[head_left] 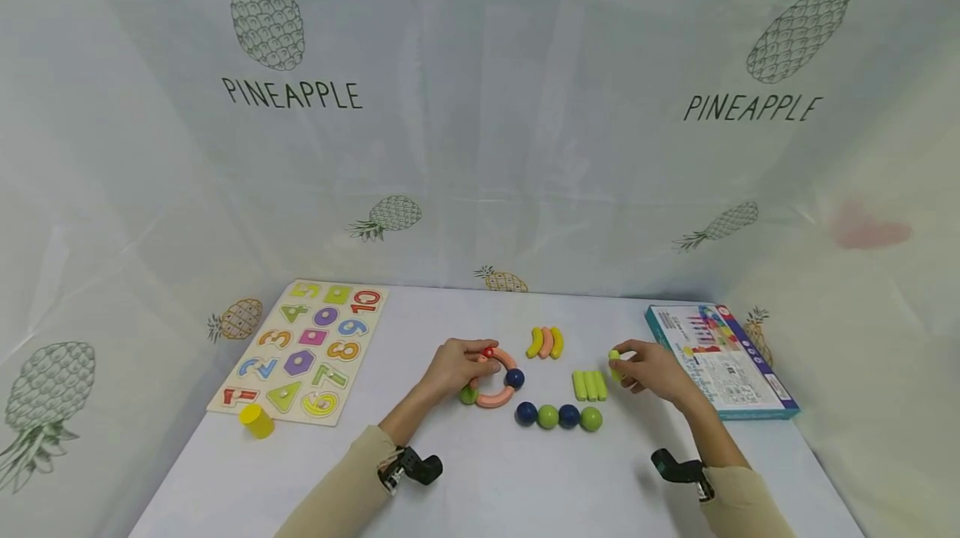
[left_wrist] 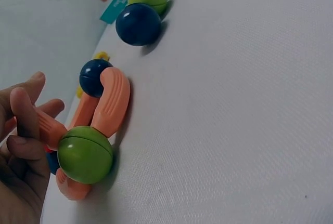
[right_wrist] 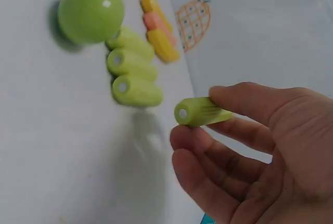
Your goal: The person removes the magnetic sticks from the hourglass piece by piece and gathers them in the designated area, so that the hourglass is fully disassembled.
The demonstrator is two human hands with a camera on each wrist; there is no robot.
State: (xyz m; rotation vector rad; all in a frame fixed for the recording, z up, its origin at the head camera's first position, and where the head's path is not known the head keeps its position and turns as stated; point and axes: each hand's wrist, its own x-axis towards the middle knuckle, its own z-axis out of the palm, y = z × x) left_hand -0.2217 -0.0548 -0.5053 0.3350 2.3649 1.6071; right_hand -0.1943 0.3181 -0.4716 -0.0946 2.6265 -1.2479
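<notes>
Pinches in right hand (head_left: pixel 652 369) a green rod (right_wrist: pixel 199 112) between thumb and fingertips, likely light and stiff, best held mid-length; grips coral ring (head_left: pixel 495 399) in left hand (head_left: pixel 459 368).

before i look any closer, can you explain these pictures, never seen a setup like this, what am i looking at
There is no machine: these are a person's two bare hands, so each grip is a hand. The wide picture comes from a camera on the head; the other two come from the wrist cameras. The left grip holds a mostly pink ring. The right grip pinches a short green piece above the white surface. On it lie three green pieces, three curved pieces, four balls, a number board, a yellow cylinder and a box.
</notes>
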